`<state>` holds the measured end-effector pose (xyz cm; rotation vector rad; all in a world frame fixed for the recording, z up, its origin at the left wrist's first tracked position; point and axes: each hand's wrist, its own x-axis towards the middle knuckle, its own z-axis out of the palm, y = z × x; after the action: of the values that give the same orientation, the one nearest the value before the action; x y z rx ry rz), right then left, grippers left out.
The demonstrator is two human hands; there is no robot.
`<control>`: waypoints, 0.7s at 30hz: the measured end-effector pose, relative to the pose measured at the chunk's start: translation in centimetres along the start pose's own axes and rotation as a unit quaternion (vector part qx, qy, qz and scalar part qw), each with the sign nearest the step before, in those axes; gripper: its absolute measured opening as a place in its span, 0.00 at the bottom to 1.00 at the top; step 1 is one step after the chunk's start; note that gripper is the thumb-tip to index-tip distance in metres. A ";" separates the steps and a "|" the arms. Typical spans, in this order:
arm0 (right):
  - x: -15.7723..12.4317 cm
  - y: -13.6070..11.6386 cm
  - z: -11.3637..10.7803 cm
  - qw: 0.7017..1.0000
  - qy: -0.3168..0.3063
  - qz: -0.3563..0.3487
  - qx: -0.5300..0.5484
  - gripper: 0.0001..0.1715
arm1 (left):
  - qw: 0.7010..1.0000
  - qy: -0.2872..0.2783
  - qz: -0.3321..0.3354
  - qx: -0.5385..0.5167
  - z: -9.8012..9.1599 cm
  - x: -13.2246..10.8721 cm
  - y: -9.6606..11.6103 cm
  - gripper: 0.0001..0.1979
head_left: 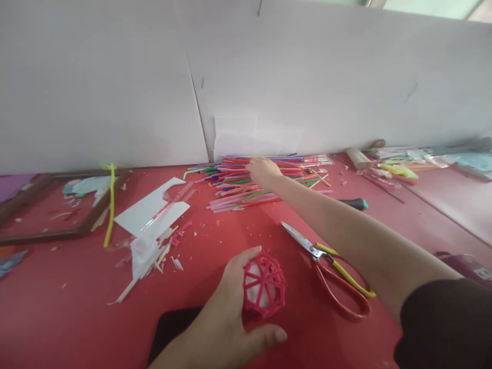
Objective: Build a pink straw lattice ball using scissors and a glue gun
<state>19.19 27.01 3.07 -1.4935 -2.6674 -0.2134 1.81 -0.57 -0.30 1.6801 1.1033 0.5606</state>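
My left hand (pixel 230 307) curves around the left side of a small pink lattice ball (pixel 265 287) with white showing between its bars. The fingers rest against the ball, while the thumb stretches out below it, apart. Farther off, my right hand (pixel 263 171) reaches down onto a pile of thin coloured strips (pixel 234 179), perhaps straws, with its fingers curled among them. Whatever those fingertips grip is hidden. Under the right forearm lie scissors (pixel 315 251), blades parted, with one red and one yellow handle.
White paper pieces (pixel 146 212), plastic wrap and scraps lie on the red table (pixel 96 318). A wooden frame (pixel 82 228) and a yellow strip (pixel 111 210) are at left. A dark handle (pixel 355 204) and packaged strips (pixel 407 156) lie at right. A white wall (pixel 115 87) rises behind.
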 end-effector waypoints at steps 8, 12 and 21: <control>0.7 0.3 0.8 0.999 0.004 0.033 -0.018 0.20 | 0.999 -0.008 -0.004 -0.039 -0.4 0.6 0.8 0.59; 0.7 0.8 0.0 0.997 0.063 0.039 0.002 0.22 | 0.999 0.034 -0.006 -0.035 0.1 0.8 0.4 0.51; -1.6 1.7 -6.7 0.959 0.264 0.047 0.094 0.22 | 0.991 0.130 0.021 -0.027 0.7 1.0 -0.2 0.42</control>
<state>21.52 25.48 9.58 -1.2786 -2.1266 -0.2951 2.70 -0.02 -0.89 1.6175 1.2278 0.8466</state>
